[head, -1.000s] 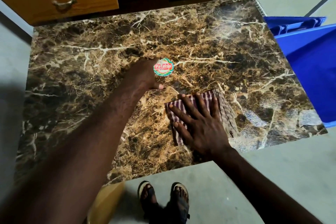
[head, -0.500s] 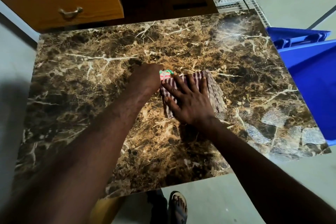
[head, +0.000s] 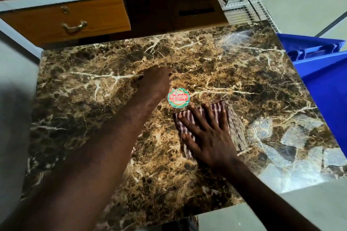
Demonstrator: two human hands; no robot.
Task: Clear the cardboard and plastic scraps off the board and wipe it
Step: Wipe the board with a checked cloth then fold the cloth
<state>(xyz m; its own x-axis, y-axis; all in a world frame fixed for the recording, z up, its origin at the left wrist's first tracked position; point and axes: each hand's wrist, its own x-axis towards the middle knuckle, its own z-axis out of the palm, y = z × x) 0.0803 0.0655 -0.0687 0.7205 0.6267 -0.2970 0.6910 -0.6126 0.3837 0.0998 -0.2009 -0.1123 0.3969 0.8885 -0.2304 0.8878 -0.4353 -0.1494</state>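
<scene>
A brown marble-patterned board (head: 216, 58) fills the middle of the view. My right hand (head: 208, 135) lies flat with spread fingers on a folded purple-and-white striped cloth (head: 234, 127), pressing it to the board right of centre. My left hand (head: 155, 82) rests on the board near its middle, seen from behind, with its fingertips hidden. A round red-and-green sticker (head: 178, 97) lies on the board against the right side of that hand, just beyond the cloth's far-left corner. No cardboard or plastic scraps show on the board.
A blue plastic bin (head: 326, 80) stands against the board's right edge. Behind the board is a wooden desk with a drawer (head: 71, 22) and a dark recess. A wire rack (head: 244, 5) sits at the back right. Grey floor surrounds the board.
My right hand slid the cloth away from me up over the sticker, then drew it back toward me and to the right, uncovering it. My left hand stayed beside the sticker.
</scene>
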